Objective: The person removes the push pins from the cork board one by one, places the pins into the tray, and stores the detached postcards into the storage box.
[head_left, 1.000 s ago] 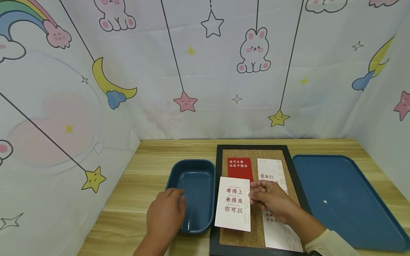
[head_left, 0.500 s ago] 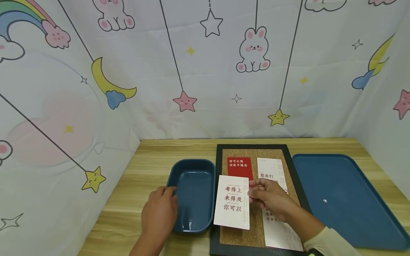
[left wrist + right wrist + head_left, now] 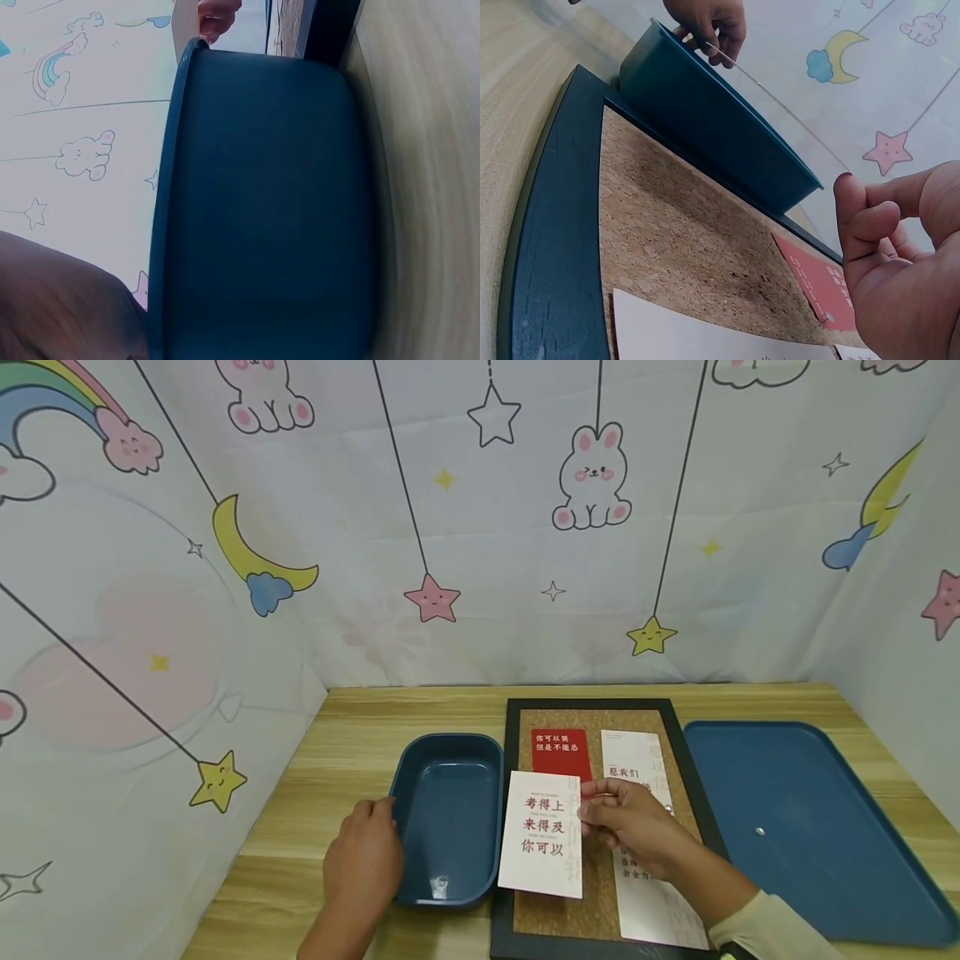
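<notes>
My right hand (image 3: 600,810) pinches the right edge of a white card with red characters (image 3: 542,833) and holds it tilted over the left side of a cork board (image 3: 600,893) in a black frame. The right wrist view shows this card edge-on (image 3: 780,105) above the cork, with my right hand (image 3: 900,255) at the lower right. My left hand (image 3: 367,852) lies on the table at the left rim of a dark blue bin (image 3: 450,752), fingers loosely curled and gripping nothing. The left wrist view is filled by the bin's outer wall (image 3: 262,210).
A red card (image 3: 561,753) and a long white card (image 3: 637,760) lie on the cork. A small shiny thing (image 3: 438,887) sits in the bin's near end. A flat blue tray (image 3: 810,777) holding a small pin (image 3: 760,832) lies at the right. Printed curtains close in the back and sides.
My left hand has drawn back leftwards from over the bin's inside to its left rim. The right hand and its card have barely shifted.
</notes>
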The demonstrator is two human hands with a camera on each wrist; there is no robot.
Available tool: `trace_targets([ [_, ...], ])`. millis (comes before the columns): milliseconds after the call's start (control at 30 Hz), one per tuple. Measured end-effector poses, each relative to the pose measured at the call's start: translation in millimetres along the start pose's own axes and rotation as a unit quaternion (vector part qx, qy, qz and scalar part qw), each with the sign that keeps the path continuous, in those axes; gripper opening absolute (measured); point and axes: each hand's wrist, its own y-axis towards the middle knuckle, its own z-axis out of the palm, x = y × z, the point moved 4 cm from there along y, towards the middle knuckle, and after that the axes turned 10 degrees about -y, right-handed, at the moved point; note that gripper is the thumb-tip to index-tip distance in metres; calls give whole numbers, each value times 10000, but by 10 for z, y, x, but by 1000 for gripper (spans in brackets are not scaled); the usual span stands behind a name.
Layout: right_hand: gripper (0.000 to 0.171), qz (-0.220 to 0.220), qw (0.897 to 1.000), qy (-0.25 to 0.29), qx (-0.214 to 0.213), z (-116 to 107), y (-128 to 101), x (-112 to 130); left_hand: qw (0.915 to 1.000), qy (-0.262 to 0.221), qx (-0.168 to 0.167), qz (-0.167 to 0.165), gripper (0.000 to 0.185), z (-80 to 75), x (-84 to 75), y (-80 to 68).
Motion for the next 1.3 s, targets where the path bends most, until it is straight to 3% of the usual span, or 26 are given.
trace_targets([
  [633,41,23,9997,224,103,83,22,21,9953,-116,704,-648,39,27,130,39],
  [867,41,60,9996,275,102,116,51,26,9933,-396,815,-721,27,27,183,59],
  [1300,39,100,9996,263,94,165,76,49,9887,-505,1082,-909,29,25,220,87],
])
